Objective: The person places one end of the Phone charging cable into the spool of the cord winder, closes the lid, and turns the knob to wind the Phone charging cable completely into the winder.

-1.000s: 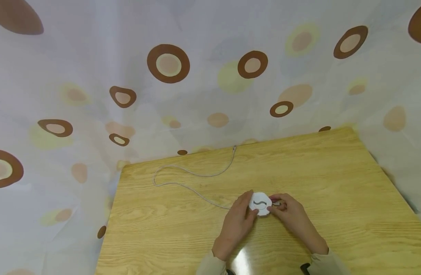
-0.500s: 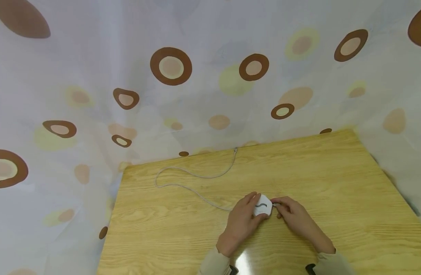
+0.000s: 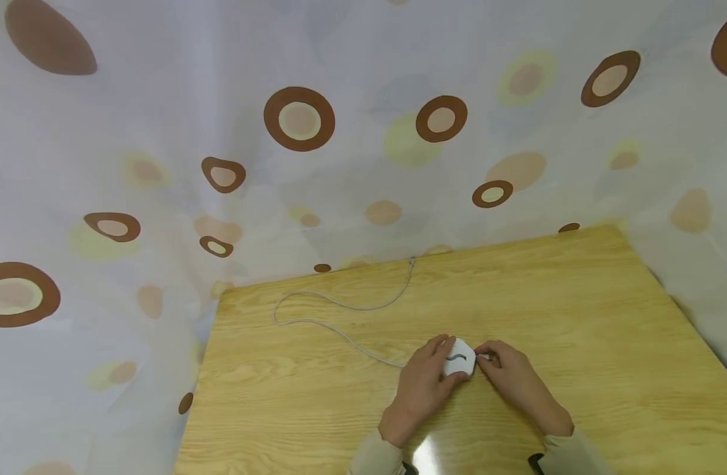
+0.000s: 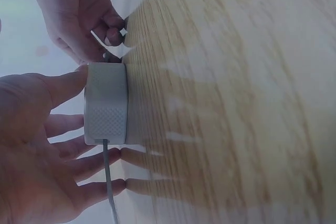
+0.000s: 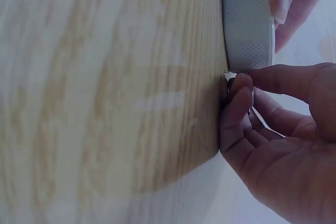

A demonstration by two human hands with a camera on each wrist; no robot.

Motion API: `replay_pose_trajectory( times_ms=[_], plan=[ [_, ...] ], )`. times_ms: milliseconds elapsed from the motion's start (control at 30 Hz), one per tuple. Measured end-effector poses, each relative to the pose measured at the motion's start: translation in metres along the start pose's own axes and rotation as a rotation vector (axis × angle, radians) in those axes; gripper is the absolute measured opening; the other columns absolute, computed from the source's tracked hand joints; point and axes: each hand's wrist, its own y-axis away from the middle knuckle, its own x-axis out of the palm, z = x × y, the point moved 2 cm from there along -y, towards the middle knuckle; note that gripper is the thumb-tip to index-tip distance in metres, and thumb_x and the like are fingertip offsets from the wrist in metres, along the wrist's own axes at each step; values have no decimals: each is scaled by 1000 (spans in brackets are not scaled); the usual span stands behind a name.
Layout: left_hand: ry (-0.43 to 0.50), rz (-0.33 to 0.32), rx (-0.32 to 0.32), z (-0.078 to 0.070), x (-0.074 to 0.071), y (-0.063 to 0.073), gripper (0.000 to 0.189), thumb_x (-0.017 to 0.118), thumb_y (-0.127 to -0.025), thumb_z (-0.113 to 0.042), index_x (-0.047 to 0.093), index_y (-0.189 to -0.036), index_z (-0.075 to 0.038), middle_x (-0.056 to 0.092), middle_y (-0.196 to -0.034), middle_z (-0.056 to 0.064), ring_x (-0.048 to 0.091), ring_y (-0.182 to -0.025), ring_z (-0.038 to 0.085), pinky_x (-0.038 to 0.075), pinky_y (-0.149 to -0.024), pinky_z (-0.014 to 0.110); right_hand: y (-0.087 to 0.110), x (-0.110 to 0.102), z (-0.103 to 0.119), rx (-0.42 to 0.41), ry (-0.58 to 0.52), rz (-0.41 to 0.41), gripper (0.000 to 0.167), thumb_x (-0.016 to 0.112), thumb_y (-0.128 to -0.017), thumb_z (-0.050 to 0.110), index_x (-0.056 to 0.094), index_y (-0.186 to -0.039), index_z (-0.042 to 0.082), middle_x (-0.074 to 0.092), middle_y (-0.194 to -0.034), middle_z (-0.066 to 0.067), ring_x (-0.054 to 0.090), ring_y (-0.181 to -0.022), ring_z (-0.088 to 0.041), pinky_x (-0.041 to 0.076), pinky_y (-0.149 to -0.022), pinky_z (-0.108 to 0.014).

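A white polygonal box (image 3: 462, 362) with a dark S-shaped slot on top sits on the wooden table. My left hand (image 3: 421, 384) grips it from the left, thumb on the near edge and fingers over the far side. A thin grey cable (image 4: 108, 174) leaves its textured side wall. At the opposite side, my right hand (image 3: 514, 374) pinches a small cable plug (image 3: 486, 357) right against the box. Fingertips hide most of that plug. In the right wrist view, the right thumb and forefinger meet at the lower end of the box (image 5: 248, 30).
The grey cable (image 3: 316, 323) curves loosely over the left of the wooden table (image 3: 577, 316), its connector end (image 3: 411, 262) lying at the back edge. A patterned curtain (image 3: 351, 152) with brown rings stands behind the table and along both sides.
My left hand has slid further over the white box, covering part of its slot. The right fingers have brought the plug from beside the box up against its edge.
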Motion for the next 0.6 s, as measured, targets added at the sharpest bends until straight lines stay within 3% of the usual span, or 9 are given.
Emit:
replay_pose_trajectory(
  times_ms=[100,233,400,600],
  plan=[
    [7,19,-14,-1,1,0,66,70,-99,-46,55,-154,-13,61,-154,5,65,-134,23,58,-104,35,2,0,-3,4,16,-12,20,64,-104,15,73,-117,3,72,-127,-25,70,-104,-31,58,-88,-49],
    [19,23,-23,0,0,-2,66,70,-99,-46,55,-154,-14,61,-154,4,65,-133,23,59,-102,35,2,-3,-5,16,57,-38,20,64,-102,16,75,-115,4,70,-130,-28,68,-119,-44,55,-97,-61],
    [35,28,-45,1,0,-2,66,71,-99,-47,55,-154,-15,61,-153,2,65,-133,22,59,-101,34,5,-13,-11,14,106,-45,19,66,-101,16,75,-113,4,72,-117,-22,69,-109,-39,56,-91,-59],
    [50,32,-54,1,1,-1,65,71,-99,-47,55,-154,-17,60,-154,0,65,-133,21,60,-96,32,10,-30,-23,-2,139,-90,18,66,-100,13,77,-111,5,68,-106,-16,62,-95,-26,53,-79,-47]
  ],
)
